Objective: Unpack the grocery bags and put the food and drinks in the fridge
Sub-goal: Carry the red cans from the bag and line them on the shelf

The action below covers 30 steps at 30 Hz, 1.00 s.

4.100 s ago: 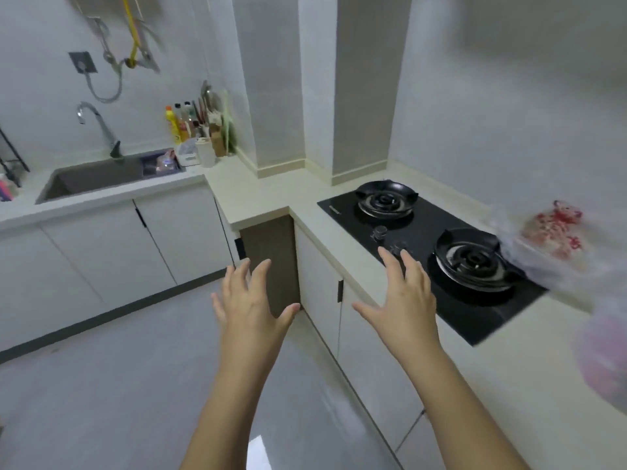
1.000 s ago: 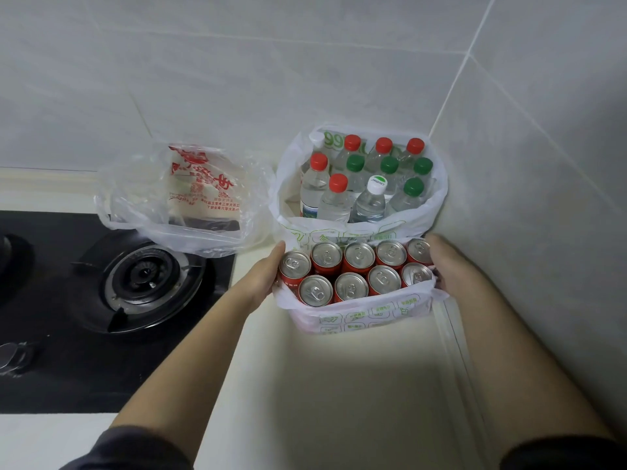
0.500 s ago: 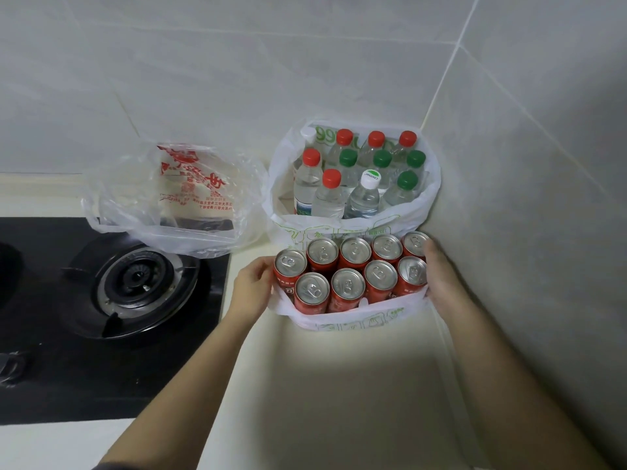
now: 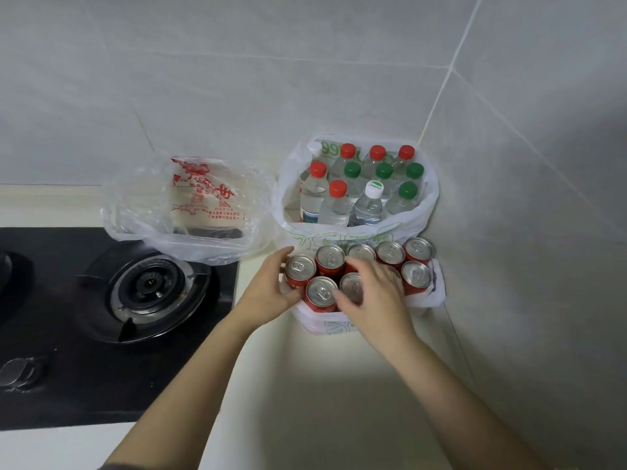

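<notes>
A low white bag (image 4: 327, 325) on the counter corner holds several red drink cans (image 4: 416, 273) with silver tops. My left hand (image 4: 269, 290) wraps the leftmost can (image 4: 300, 268), fingers behind it and thumb in front. My right hand (image 4: 375, 295) lies over the middle of the front row, thumb and fingers closed around one can (image 4: 351, 287) and hiding another. Behind stands a taller white bag (image 4: 342, 236) with several water bottles (image 4: 336, 203), capped red, green and white.
A clear plastic bag with red print (image 4: 190, 212) sits left of the bottles, overlapping the black gas hob (image 4: 149, 286). Tiled walls (image 4: 526, 232) close the corner behind and to the right. Cream countertop (image 4: 322, 395) stretches toward me.
My hands came in from the kitchen floor to the can bag. In the last half second the right hand moved from the bag's right side onto the front cans; the left closed on the leftmost can.
</notes>
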Each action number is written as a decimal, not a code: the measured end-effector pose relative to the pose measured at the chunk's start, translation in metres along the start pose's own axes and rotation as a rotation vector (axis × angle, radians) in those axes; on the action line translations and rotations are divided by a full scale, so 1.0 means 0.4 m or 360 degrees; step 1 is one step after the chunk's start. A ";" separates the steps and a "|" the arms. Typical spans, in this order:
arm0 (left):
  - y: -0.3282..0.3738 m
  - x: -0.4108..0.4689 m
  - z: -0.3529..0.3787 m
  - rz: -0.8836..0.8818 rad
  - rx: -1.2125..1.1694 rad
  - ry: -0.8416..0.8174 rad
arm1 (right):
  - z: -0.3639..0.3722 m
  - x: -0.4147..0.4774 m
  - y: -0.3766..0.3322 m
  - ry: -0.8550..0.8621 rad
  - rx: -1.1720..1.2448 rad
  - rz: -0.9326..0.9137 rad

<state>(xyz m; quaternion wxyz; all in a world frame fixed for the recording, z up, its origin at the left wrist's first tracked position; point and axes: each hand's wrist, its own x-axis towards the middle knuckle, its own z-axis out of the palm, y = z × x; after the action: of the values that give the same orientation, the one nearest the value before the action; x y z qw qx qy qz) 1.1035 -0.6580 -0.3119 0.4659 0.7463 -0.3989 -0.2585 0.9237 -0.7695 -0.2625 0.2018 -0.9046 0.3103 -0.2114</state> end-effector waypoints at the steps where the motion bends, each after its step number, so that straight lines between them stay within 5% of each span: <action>1: -0.015 -0.003 0.003 -0.0069 -0.0040 -0.0059 | 0.013 -0.005 -0.014 -0.0071 -0.0071 -0.0032; 5: -0.072 -0.017 0.019 -0.0345 0.0131 -0.0192 | 0.063 -0.006 -0.035 -0.0202 -0.0363 -0.0100; 11: -0.034 0.021 -0.002 -0.0011 0.0258 0.0033 | 0.086 0.003 -0.044 -0.0218 -0.0635 -0.0072; 18: 0.021 0.053 -0.011 -0.0045 0.0274 -0.0206 | 0.103 0.004 -0.080 -0.0245 -0.0848 0.0037; 24: 0.064 0.009 -0.053 -0.0001 0.0255 -0.0037 | 0.069 -0.002 -0.094 -0.0154 -0.0454 0.0154; 27: 0.129 -0.054 -0.109 0.0123 0.0089 0.0124 | 0.016 -0.012 -0.139 0.0144 0.0089 0.0101; 30: 0.207 -0.140 -0.168 0.0213 -0.0003 0.0293 | -0.046 -0.022 -0.188 0.0166 0.0514 0.0095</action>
<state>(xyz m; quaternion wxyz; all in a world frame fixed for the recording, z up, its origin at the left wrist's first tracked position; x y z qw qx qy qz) 1.0944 -0.5986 -0.2074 0.5175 0.7382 -0.4030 -0.1575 0.9436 -0.7135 -0.2121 0.3343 -0.8386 0.3091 -0.2990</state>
